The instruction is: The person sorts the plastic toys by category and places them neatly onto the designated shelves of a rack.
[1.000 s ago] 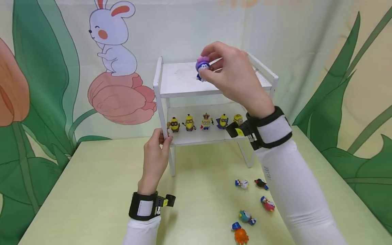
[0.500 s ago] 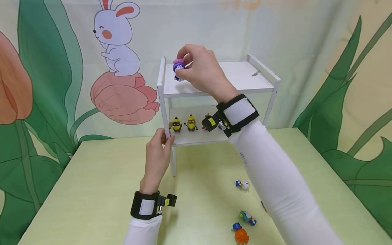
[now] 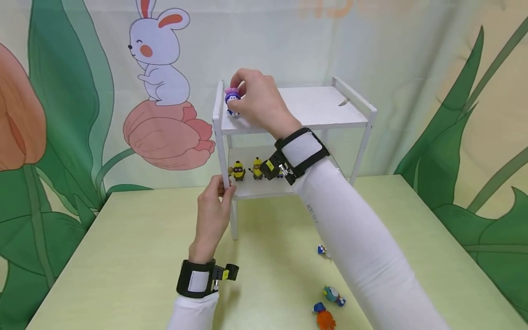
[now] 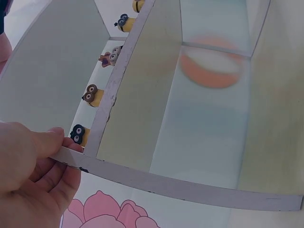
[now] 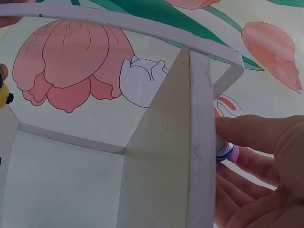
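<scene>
The right hand (image 3: 260,101) pinches the purple figure (image 3: 232,95) at the left end of the top shelf (image 3: 313,107); foot contact cannot be determined. The left hand (image 3: 212,208) grips the left post (image 3: 222,156). The wrist strap (image 3: 302,152) hides part of the row of yellow figures (image 3: 238,171). On the desk (image 3: 123,256), the right sleeve (image 3: 363,233) partly covers a white figure (image 3: 321,250); the view's lower edge crops the orange figure (image 3: 325,320).

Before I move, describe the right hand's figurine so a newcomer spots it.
Find the white rack, then the left end of its upper shelf. There the right hand holds a figurine. Its pink-topped purple head sets it apart from the yellow figurines on the lower shelf.
</scene>
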Motion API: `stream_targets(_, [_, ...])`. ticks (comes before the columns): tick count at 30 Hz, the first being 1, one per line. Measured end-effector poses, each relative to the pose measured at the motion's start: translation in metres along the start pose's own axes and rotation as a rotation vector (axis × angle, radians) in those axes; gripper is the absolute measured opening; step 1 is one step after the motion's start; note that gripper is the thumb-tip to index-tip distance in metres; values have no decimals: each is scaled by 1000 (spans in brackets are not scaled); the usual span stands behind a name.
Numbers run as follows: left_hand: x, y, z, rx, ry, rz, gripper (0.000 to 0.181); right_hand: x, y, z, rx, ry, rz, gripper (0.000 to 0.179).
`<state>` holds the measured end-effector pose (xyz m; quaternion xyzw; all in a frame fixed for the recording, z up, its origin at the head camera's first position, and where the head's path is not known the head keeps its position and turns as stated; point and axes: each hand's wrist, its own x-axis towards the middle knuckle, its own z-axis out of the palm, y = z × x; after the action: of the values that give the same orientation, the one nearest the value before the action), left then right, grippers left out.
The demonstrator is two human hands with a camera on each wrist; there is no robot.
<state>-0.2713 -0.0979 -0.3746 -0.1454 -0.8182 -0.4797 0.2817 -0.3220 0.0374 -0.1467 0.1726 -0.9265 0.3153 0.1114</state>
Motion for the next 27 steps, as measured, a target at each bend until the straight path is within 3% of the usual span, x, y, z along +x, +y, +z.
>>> stream_targets(19, [2,-2,3,9,5,9,18,3,-2,10,-13,49,10,26])
stream_targets(27, [3,-3,2,5,11,16,18,2,0,15,27,60,-2,33])
